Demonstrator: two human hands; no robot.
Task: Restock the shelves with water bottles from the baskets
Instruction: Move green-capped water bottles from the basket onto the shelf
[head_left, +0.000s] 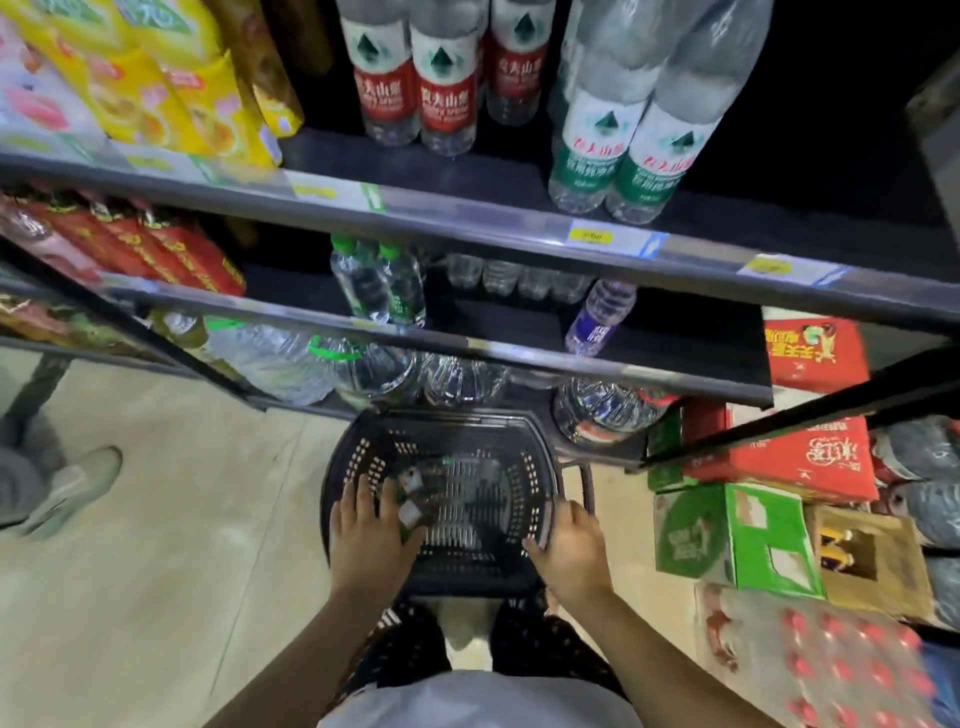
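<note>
Spreading its straight fingers and holding nothing, the left hand (366, 535) is reaching down just beside the blurred water bottles (413, 501), which are lying in the left half of the dark basket (467, 571) on the floor. The small bottles are probably going to feel light, smooth and slightly squashy, so wrapping around the labelled middle is looking safest. The right hand (569, 543) is sitting at the basket's right rim; whether it is clasping it I cannot tell.

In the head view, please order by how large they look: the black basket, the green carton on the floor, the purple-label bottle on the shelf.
1. black basket: largest
2. green carton
3. purple-label bottle: clearly smallest
No two look alike in size.
</note>
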